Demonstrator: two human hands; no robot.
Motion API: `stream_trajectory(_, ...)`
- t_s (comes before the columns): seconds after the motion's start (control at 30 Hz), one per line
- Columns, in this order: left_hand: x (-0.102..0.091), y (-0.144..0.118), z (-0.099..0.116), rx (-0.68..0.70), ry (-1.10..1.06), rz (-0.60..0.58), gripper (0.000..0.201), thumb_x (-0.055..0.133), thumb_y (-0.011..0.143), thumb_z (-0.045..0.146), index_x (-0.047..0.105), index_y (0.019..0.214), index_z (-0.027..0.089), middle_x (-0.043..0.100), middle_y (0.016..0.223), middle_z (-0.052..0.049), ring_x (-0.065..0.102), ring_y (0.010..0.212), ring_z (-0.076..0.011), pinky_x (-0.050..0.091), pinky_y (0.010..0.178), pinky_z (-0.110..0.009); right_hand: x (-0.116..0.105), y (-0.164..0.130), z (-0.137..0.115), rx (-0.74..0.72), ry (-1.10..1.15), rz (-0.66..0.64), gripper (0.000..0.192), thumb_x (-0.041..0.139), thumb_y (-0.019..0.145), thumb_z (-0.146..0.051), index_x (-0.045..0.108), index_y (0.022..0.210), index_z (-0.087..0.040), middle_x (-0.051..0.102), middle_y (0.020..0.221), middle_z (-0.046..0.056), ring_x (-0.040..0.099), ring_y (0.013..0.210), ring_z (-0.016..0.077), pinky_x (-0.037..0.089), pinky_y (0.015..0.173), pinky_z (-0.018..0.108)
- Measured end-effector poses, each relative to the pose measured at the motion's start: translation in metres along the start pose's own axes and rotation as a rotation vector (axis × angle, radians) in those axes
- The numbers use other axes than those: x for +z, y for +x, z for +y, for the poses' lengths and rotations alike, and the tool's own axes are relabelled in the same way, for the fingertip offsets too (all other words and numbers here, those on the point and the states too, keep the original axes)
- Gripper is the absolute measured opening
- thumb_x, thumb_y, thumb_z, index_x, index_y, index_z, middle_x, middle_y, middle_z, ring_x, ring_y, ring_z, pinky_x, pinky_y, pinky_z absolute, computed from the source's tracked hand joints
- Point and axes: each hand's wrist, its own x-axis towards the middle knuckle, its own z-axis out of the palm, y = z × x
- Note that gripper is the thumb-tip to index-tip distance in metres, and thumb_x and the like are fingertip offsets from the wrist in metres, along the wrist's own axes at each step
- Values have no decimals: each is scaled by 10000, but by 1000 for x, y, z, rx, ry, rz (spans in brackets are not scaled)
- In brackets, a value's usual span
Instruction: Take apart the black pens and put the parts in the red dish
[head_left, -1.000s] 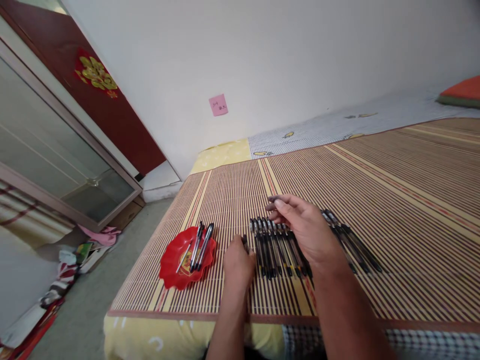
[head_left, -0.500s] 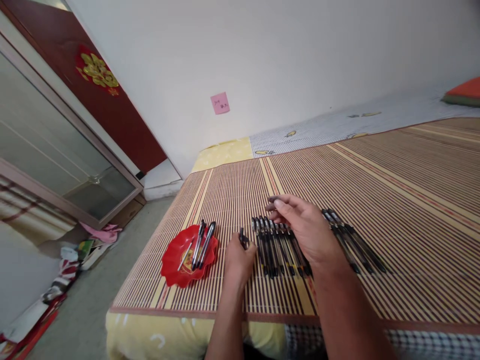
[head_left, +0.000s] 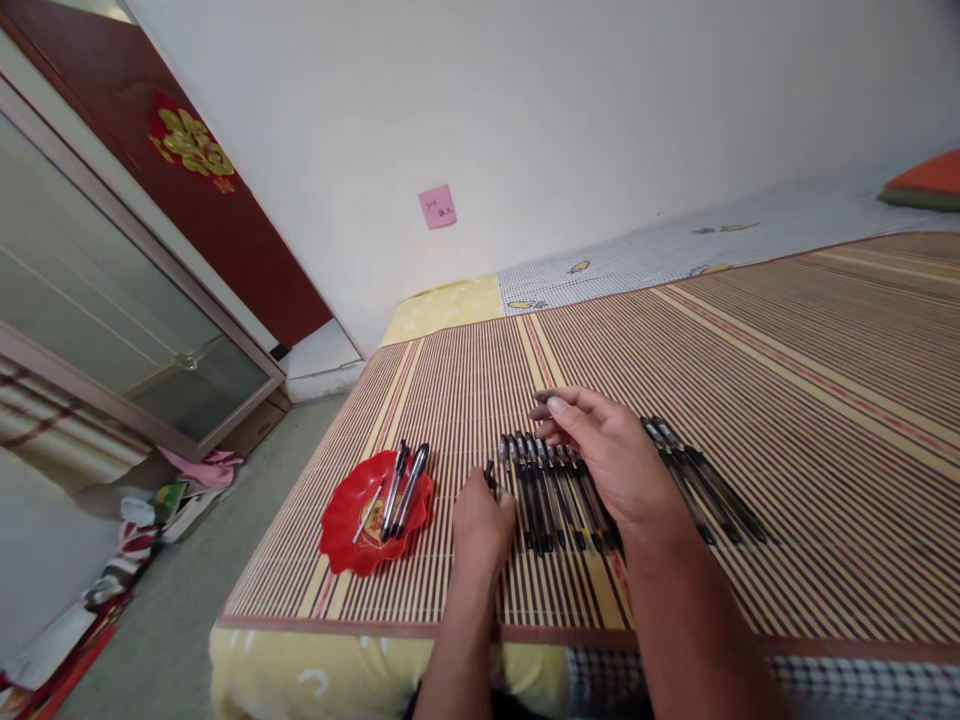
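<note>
Left hand [head_left: 480,522] pinches a pen [head_left: 490,475] beside the row of pens [head_left: 555,490] — right hand [head_left: 611,455] hovers over them.

Soft, even daylight fills the room, bright on the white wall [head_left: 570,110] and free of harsh glare. The glass door [head_left: 112,330] carries a dull, pale reflection. Shadows under the hands are faint and diffuse. Focus is sharp at the center; wide-angle distortion bends and stretches lines toward the edges.
</note>
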Motion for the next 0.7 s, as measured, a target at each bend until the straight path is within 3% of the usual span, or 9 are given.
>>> stream_trajectory(0.17, 3, 0, -1, 11, 31, -1, 238, 676, 833, 286, 594, 1005, 144, 723, 977, -152, 680, 894, -285, 418, 697, -312, -1, 0, 0, 1, 8, -8, 232, 702, 834, -395, 714, 964, -203, 738, 921, 62, 651, 713, 147, 520, 674, 296)
stream_trajectory(0.43, 3, 3, -4, -4, 4, 23, 76, 630, 782, 158, 658, 845, 126, 719, 871, -181, 669, 834, -306, 397, 684, -336, -3, 0, 2, -7, -15, -18, 229, 688, 855, -395, 718, 987, -211, 737, 933, 56, 657, 730, 144, 524, 692, 295)
stream_trajectory(0.53, 1, 6, -8, -20, -91, 44, 9, 641, 745, 140, 636, 751, 144, 686, 760, -126, 639, 746, -260, 379, 641, -310, -3, 1, 2, -6, -29, -14, 238, 685, 855, -396, 719, 1001, -211, 739, 931, 62, 661, 738, 155, 529, 694, 304)
stream_trajectory(0.7, -8, 12, -17, 22, -415, 19, 141, 617, 774, 230, 567, 656, 172, 538, 590, 7, 528, 576, -152, 356, 556, -246, -3, 2, 7, -15, -44, -23, 236, 671, 868, -407, 722, 1001, -219, 738, 938, 63, 659, 744, 157, 530, 696, 305)
